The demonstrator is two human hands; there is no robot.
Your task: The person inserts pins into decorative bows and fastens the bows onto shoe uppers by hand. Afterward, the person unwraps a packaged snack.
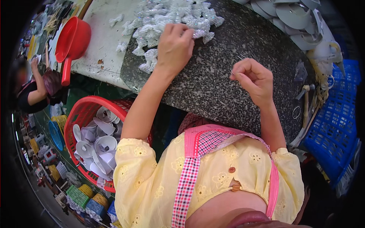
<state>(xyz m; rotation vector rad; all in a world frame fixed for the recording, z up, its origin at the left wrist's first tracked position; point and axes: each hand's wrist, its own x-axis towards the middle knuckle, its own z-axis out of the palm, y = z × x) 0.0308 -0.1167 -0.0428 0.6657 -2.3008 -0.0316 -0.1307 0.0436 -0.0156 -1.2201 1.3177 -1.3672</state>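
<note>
Silvery bows (167,17) heaped on the far tabletop (213,83); left hand (175,45) grips one, right hand (254,78) pinches a thin needle (232,72).

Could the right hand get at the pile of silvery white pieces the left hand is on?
Probably yes. The right hand pinches a thin needle, and only bare dark speckled mat lies between it and the pile under the left hand.

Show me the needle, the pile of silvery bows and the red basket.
needle (232,72), head view, on its thin shaft at the right hand's fingertips.
pile of silvery bows (167,15), head view, middle of heap.
red basket (78,110), head view, upper rim.
</note>
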